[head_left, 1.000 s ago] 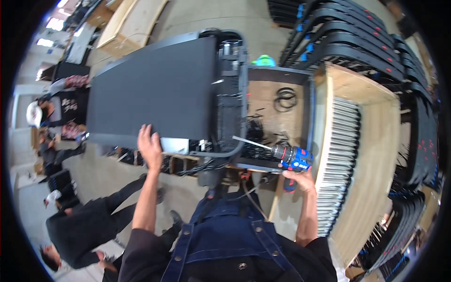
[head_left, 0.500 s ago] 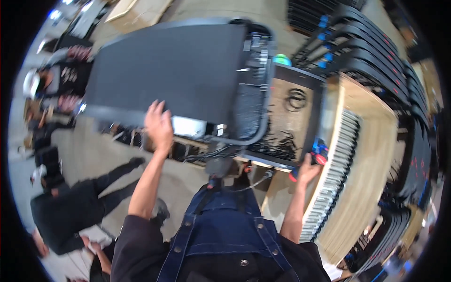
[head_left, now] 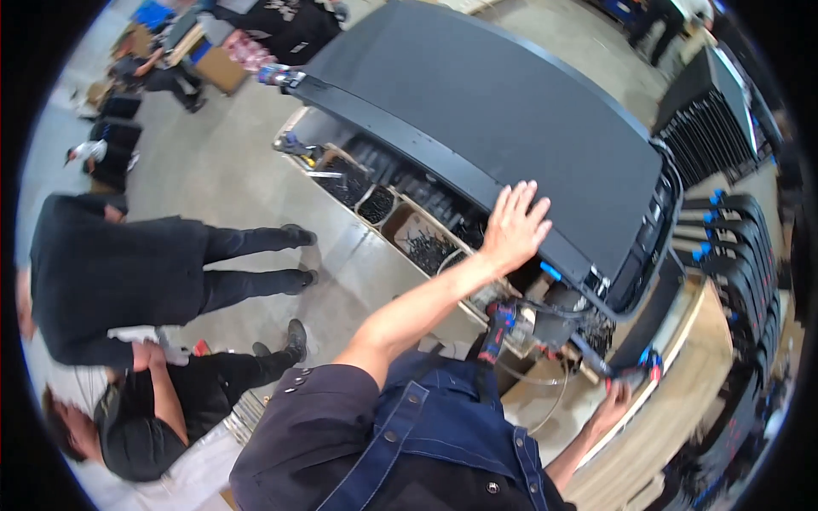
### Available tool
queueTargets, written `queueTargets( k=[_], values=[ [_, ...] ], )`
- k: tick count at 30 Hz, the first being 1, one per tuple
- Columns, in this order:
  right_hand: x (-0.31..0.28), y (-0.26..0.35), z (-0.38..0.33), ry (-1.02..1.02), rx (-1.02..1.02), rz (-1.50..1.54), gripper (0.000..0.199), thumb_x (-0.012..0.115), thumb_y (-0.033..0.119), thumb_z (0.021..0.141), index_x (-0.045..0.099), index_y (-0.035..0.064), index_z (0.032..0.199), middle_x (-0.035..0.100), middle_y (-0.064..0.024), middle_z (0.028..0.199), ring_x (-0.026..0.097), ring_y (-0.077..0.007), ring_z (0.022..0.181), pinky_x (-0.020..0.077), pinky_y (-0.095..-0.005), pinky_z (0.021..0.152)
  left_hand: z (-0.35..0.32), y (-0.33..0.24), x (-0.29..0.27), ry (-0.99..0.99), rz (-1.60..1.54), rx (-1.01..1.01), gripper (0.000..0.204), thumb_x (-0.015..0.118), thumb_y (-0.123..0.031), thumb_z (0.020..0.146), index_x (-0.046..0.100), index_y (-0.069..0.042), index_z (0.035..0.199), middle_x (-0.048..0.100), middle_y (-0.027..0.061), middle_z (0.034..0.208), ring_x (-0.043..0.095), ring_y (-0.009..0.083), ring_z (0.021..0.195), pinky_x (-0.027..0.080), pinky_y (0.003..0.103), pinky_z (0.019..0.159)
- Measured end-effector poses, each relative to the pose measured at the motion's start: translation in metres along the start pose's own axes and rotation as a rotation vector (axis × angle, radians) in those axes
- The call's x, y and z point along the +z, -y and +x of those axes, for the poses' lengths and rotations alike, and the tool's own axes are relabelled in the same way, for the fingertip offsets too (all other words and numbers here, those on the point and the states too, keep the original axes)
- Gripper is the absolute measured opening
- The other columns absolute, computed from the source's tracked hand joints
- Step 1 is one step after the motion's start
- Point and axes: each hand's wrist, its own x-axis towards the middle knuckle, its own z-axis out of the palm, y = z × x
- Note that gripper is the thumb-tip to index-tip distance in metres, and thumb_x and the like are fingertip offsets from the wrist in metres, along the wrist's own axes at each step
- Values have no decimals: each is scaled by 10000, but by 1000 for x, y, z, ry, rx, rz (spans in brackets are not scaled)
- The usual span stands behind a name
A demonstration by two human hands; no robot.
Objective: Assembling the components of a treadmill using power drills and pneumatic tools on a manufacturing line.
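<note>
Grey workshop floor (head_left: 230,162) all about. Left fingers (head_left: 526,198) splayed, unclenched, flat on black panel (head_left: 503,111) directly beneath. Right fingers (head_left: 619,395) curled round power drill (head_left: 653,367). Wooden crate (head_left: 692,366) just right of these; stacked black frames (head_left: 743,230) farther beyond.

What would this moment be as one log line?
left hand: open, laid on dark panel | right hand: gripping power drill | nearby: wooden crate

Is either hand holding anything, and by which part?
Right hand: a blue-and-red drill, apparently by its handle. Left hand: nothing; it rests on the dark panel.
</note>
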Motion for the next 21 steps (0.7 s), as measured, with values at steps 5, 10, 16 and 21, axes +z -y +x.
queueTargets(
  k=[5,10,16,21],
  values=[
    [98,153,-88,569,51,101,366,676,173,948,633,-12,1262,710,-100,1047,684,-167,884,550,-298,785,10,75,-45,154,-52,237,410,618,-330,959,611,-61,1268,569,189,1364,516,329,1306,319,513,1162],
    [229,178,-137,1121,-83,18,412,719,227,914,640,-32,1224,719,-119,1055,673,-181,1006,530,-329,898,29,146,-88,177,-72,159,471,624,-319,972,533,-98,1378,489,262,1435,547,375,1273,345,510,1153],
    [397,134,-95,786,-207,-278,281,613,254,868,739,75,1044,734,-182,945,711,-371,927,543,-407,846,58,236,-115,261,68,108,506,493,-453,1019,559,-117,1392,516,115,1474,377,332,1423,243,531,1191],
    [534,35,-61,776,-473,-810,392,635,453,867,763,108,1004,696,-196,1151,623,-392,1121,464,-480,986,88,307,-155,180,193,67,429,614,-369,942,644,-101,1276,572,114,1393,474,322,1335,343,518,1114]
  ],
)
